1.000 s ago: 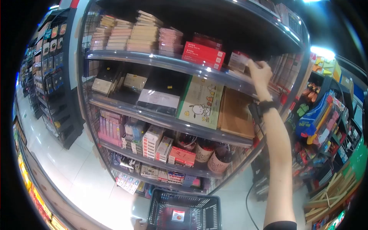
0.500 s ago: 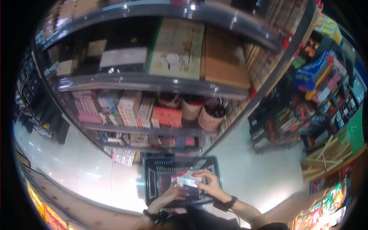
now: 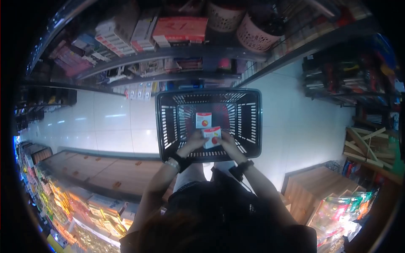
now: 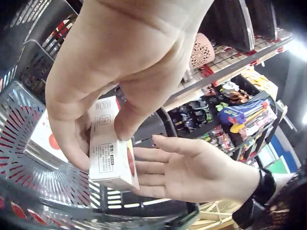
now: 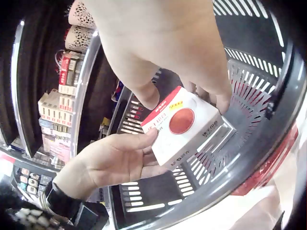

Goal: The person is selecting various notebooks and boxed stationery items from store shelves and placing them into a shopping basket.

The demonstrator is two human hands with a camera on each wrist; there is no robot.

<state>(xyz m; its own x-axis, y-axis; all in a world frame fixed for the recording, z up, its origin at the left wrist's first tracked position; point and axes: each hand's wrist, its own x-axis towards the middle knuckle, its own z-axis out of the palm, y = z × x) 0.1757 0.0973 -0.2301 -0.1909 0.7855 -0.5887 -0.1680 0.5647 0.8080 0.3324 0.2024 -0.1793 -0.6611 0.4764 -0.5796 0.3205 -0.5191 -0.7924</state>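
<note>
A small white box (image 3: 211,137) with a red band and a round red picture is held over a black shopping basket (image 3: 258,122). My left hand (image 3: 193,143) grips it between thumb and fingers; the left wrist view shows the printed side of the box (image 4: 106,143) in that grip. My right hand (image 3: 229,146) is at the box's other side, its fingers (image 4: 151,167) straight and right at the box wall, thumb apart. Inside the basket lies a similar white box (image 3: 203,119), just beyond the held one.
Shelves of stationery rise past the basket, with a red box (image 3: 180,30) and a pink pierced pot (image 3: 258,33). A wooden platform (image 3: 93,170) runs at near left; a wooden block (image 3: 314,187) stands at right. Pale floor (image 3: 295,118) lies beside the basket.
My right hand has come down from the upper shelf to the basket, and a white box is now between both hands. The head view has tilted down over the basket.
</note>
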